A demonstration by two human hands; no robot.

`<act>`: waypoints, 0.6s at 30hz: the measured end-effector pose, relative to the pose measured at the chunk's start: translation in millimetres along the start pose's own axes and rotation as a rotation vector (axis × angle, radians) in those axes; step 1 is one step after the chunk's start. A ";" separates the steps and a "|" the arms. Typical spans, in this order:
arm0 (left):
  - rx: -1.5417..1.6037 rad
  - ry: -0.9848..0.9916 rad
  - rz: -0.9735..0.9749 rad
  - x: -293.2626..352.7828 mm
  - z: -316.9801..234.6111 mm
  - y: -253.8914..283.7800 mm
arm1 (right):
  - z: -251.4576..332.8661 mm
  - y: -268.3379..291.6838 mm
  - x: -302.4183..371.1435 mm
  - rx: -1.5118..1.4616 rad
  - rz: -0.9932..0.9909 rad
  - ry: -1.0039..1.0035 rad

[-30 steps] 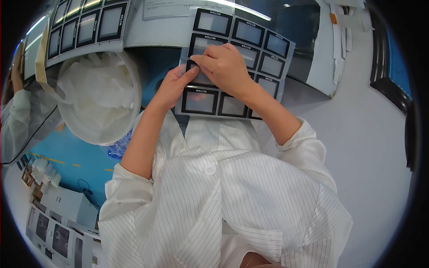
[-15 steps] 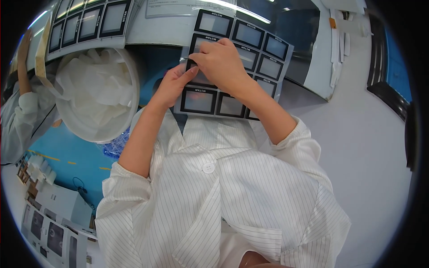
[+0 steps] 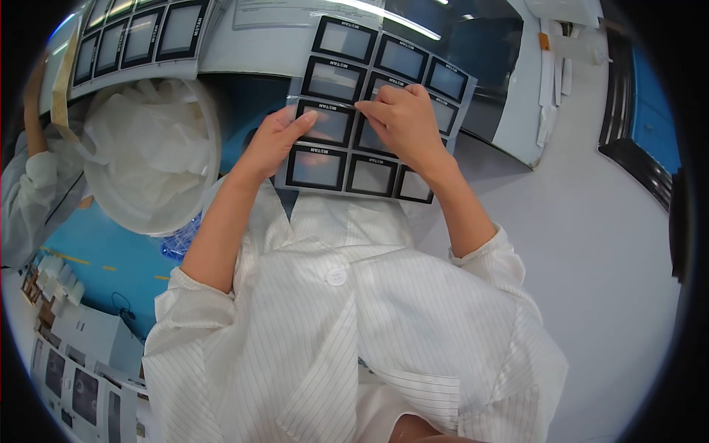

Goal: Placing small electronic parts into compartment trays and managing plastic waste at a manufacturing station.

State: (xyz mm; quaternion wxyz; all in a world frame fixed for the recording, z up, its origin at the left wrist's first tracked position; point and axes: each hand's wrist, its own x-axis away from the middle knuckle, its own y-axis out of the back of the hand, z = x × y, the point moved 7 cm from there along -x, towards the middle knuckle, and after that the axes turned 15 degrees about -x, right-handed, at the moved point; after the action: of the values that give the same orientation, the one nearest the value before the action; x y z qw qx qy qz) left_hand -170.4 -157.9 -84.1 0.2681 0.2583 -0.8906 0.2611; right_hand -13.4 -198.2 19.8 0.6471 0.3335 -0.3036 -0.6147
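Note:
A sheet of black-framed rectangular panels [image 3: 371,176] tilts over the table edge in front of me, with pale see-through windows inside the frames. My left hand [image 3: 272,142] grips its left edge, thumb on top and fingers hidden beneath. Over the middle of the sheet, my right hand [image 3: 408,127] is closed in a pinch, its fingertips just above the panels. A thin glossy line, like the edge of a clear film [image 3: 325,101], crosses the sheet from near my left hand toward those fingertips. What sits between them is too small to make out.
A round white bin [image 3: 214,159] full of crumpled whitish film stands to the left. Another framed sheet [image 3: 179,33] lies on the table beyond it. At far left is another person's sleeve [image 3: 43,173]. A white cabinet [image 3: 100,332] stands at lower left.
My right hand has moved right, away from my left hand and the sheet's left edge, toward its middle. My left hand keeps its grip on the edge. The whole view has shifted slightly.

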 end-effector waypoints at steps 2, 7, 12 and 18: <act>-0.011 0.008 0.002 0.3 -0.9 0.2 | -3.3 5.8 5.9 -0.003 0.008 -0.003; -0.055 -0.013 -0.013 1.0 -3.7 1.2 | -13.3 18.6 23.8 0.036 0.040 -0.046; -0.057 -0.024 0.007 2.1 -6.4 2.2 | -21.5 28.1 37.4 0.053 0.064 -0.092; -0.066 0.022 0.027 2.5 -9.9 -2.0 | -28.1 35.0 42.2 0.068 0.069 -0.098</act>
State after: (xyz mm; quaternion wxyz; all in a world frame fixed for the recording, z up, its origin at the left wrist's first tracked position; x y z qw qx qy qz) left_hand -167.6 -154.2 -74.8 0.2826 0.2345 -0.8992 0.2380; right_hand 32.4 -237.9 30.6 0.6407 0.3141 -0.3669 -0.5968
